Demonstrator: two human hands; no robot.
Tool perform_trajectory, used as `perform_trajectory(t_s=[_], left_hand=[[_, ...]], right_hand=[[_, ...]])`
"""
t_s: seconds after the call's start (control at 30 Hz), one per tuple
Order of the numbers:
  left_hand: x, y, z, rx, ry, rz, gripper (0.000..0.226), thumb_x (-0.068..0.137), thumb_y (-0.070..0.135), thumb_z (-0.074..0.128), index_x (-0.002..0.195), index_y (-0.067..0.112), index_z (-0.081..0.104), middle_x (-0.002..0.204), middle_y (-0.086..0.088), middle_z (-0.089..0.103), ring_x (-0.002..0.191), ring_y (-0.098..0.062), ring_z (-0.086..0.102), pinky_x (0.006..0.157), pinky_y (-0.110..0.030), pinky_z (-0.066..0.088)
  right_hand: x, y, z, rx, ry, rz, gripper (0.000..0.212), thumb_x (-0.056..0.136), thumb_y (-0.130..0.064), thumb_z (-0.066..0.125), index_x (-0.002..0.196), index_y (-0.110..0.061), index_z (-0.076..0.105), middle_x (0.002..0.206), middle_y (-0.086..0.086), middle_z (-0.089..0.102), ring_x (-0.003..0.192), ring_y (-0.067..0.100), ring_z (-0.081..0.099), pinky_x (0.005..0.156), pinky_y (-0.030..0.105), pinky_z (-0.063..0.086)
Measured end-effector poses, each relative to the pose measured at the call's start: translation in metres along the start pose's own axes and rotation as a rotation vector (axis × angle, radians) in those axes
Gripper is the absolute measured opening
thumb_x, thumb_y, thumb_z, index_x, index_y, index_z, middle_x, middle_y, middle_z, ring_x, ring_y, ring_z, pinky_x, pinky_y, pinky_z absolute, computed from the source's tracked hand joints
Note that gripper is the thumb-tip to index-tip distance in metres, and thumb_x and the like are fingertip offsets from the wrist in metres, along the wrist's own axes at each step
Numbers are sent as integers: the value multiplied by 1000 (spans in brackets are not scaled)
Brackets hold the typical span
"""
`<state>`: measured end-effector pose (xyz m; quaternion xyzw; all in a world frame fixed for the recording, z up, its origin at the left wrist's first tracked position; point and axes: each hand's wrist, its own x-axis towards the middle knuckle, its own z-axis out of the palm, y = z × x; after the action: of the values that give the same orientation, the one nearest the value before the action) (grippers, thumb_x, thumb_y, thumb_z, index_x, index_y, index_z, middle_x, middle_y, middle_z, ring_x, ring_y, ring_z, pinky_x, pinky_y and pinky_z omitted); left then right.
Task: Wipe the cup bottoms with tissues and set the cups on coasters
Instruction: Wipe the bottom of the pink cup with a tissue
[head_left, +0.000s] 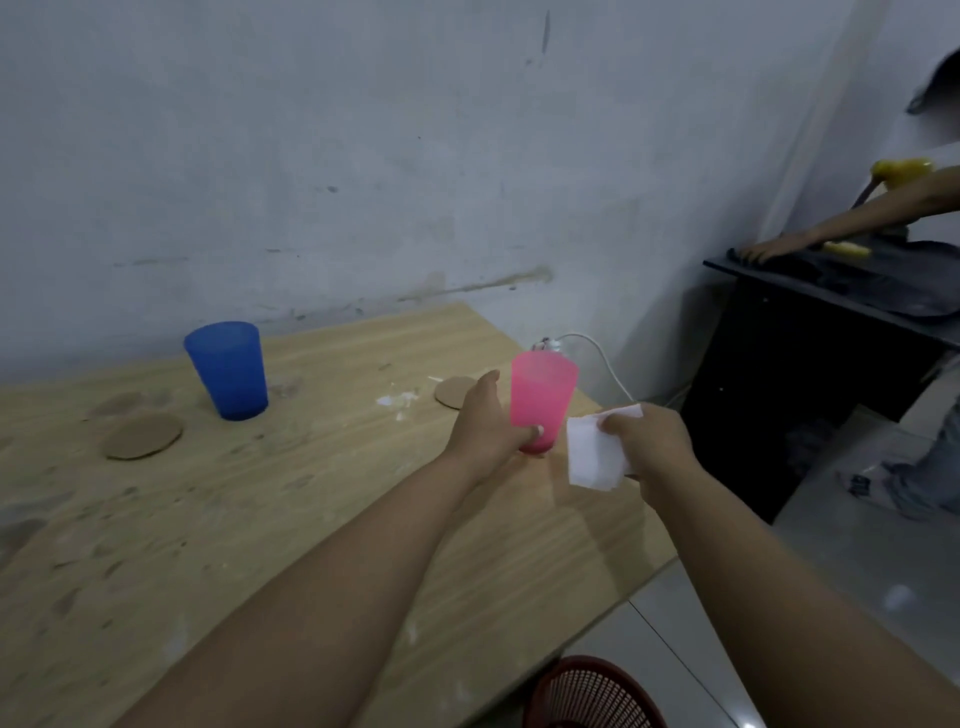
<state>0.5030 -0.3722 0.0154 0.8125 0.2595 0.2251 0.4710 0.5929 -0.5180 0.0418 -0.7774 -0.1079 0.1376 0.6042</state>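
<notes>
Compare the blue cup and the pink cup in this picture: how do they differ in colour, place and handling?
The blue cup is blue; the pink cup is pink. The blue cup stands alone on the table, untouched, while the left hand grips the pink cup near its base. The blue cup sits toward the wall; the pink cup is near the table's right edge, beside the tissue held by the right hand. Both are upright, tapered and open at the top.
</notes>
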Motion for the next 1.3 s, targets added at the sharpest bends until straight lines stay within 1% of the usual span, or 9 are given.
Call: perform_trajectory(t_s=[0.13, 0.23, 0.33, 0.4, 0.63, 0.83, 1.03, 1.1, 1.3], left_hand=[[12, 2, 9, -70, -18, 25, 100, 65, 17, 82, 144, 15, 21, 112, 17, 48, 102, -8, 55, 62, 0, 37], [14, 3, 16, -129, -3, 48, 81, 64, 12, 79, 132, 23, 36, 94, 21, 51, 77, 7, 52, 50, -1, 40], [15, -1, 21, -170, 3, 53, 56, 61, 17, 78, 106, 32, 47, 89, 13, 60, 78, -6, 61, 64, -25, 52], [15, -2, 20, -184, -10, 40, 63, 63, 20, 80, 115, 25, 46, 97, 13, 59, 86, -7, 60, 70, -32, 55], [15, -1, 6, -166, 25, 38, 63, 68, 25, 82, 116, 26, 41, 100, 14, 51, 88, -2, 51, 65, -15, 45], [8, 17, -16, -233, 27, 64, 75, 68, 28, 82, 131, 16, 42, 122, 1, 55, 106, -17, 56, 73, -19, 48], [-2, 29, -30, -264, 4, 89, 75, 70, 31, 81, 132, 15, 43, 124, 1, 56, 108, -16, 56, 74, -17, 48], [-4, 30, -34, -270, 16, 90, 74, 69, 33, 81, 131, 16, 44, 123, 2, 57, 108, -15, 56, 79, -21, 49], [-6, 32, -36, -318, 50, 81, 74, 68, 37, 81, 130, 18, 46, 121, 4, 59, 109, -13, 56, 88, -29, 49]], right_hand=[[18, -6, 6, -175, 74, -80, 15, 81, -5, 59, 89, -1, 71, 94, 23, 69, 94, 37, 64, 82, 41, 52], [25, -7, 11, -228, 93, -94, 20, 82, -4, 56, 94, 3, 70, 96, 25, 69, 90, 34, 64, 75, 34, 48], [28, -5, 16, -188, 82, -77, 18, 82, -3, 54, 90, 1, 70, 92, 23, 69, 89, 35, 63, 76, 38, 50], [29, -3, 18, -175, 52, -60, 20, 82, -4, 53, 90, 0, 70, 95, 22, 68, 93, 36, 63, 82, 43, 51], [32, 6, 23, -172, 237, 56, 27, 84, -13, 56, 104, 2, 66, 101, 21, 67, 98, 36, 63, 82, 37, 50], [9, 10, 43, 120, 135, 21, 29, 84, -31, 57, 62, -11, 60, 72, 7, 61, 76, 26, 59, 69, 35, 45], [-7, 6, 54, 715, -169, 199, 61, 94, -55, 31, 109, -4, 62, 107, 16, 68, 92, 24, 69, 71, 34, 57], [-10, 3, 54, 806, -207, 192, 69, 94, -56, 29, 122, 2, 54, 117, 20, 64, 104, 28, 65, 84, 37, 54], [-17, -7, 53, 947, -273, 173, 64, 97, -48, 29, 126, 5, 49, 125, 24, 59, 113, 31, 60, 94, 39, 50]])
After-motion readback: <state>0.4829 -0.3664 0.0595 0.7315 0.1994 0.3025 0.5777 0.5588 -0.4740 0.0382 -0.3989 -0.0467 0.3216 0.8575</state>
